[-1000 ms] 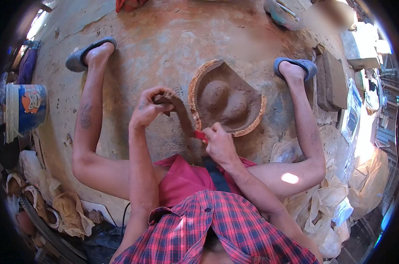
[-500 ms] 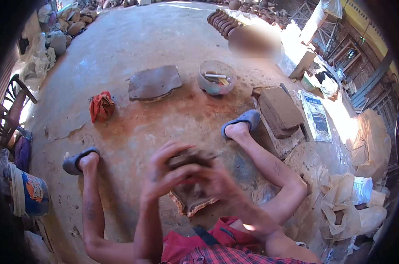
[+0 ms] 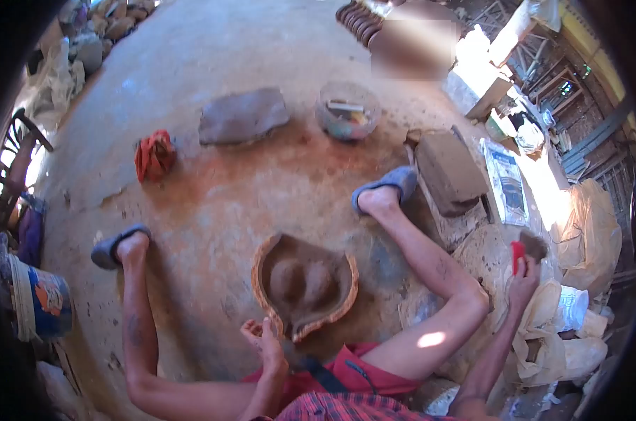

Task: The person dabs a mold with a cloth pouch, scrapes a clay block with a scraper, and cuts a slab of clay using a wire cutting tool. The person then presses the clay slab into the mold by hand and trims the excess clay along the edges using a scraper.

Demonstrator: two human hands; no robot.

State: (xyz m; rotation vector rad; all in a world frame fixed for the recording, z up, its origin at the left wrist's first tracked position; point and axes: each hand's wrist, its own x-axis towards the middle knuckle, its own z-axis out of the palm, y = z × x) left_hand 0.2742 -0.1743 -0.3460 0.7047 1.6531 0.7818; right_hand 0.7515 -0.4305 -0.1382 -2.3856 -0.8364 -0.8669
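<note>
Between my legs a rounded mould [image 3: 258, 281] with a rough orange-brown rim lies on the floor. Dark wet clay [image 3: 287, 247] lines its inside, with two rounded bumps in the middle. My left hand [image 3: 265, 342] is close to the mould's near left edge, fingers loosely curled and thumb apart, nothing in it. Far to the right, beyond my knee, my right hand [image 3: 524, 281] grips a small red object [image 3: 518, 257]. A dark brown lump [image 3: 533, 245] shows against it; I cannot tell whether they are one piece.
Ahead are a crumpled red cloth [image 3: 154, 156], a flat clay slab [image 3: 244, 116] and a tub of tools [image 3: 346, 112]. A clay block [image 3: 450, 172] lies beyond my right foot. Plastic sheeting [image 3: 556, 354] is heaped at right, a bucket [image 3: 41, 298] stands left.
My hands were together over the mould around a dark lump. Now they are apart: the right has swung far right with the red object, the left has dropped lower, and the mould is uncovered.
</note>
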